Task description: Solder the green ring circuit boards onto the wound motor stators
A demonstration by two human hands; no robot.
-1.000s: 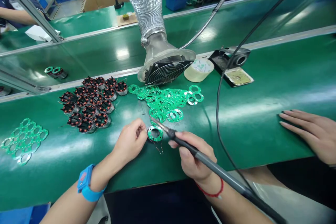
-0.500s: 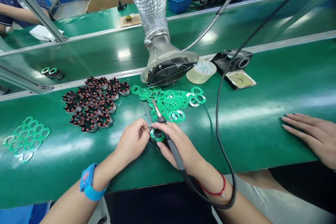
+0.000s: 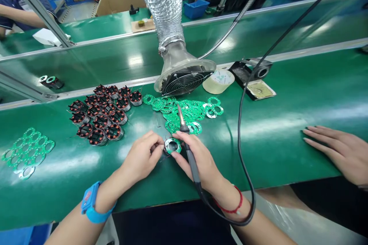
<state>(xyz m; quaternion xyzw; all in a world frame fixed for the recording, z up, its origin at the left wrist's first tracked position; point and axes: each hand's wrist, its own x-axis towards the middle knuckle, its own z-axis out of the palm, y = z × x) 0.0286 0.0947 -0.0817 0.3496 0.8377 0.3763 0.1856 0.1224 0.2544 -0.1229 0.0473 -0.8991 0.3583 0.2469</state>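
Note:
A small stator topped by a green ring board sits on the green belt between my hands. My left hand pinches its left side, fingers closed. My right hand touches its right side while holding a soldering iron, whose tip points up and away from the part. The iron's black cable loops off to the right.
Several copper-wound stators lie at the left, and loose green ring boards lie behind my hands. A board panel is far left. A fume duct with fan, tape roll and iron stand stand behind. Another person's hand rests at right.
My right hand has swung the iron from pointing at the ring board to tip-up, and its fingers have come onto the part. The left hand kept its pinch.

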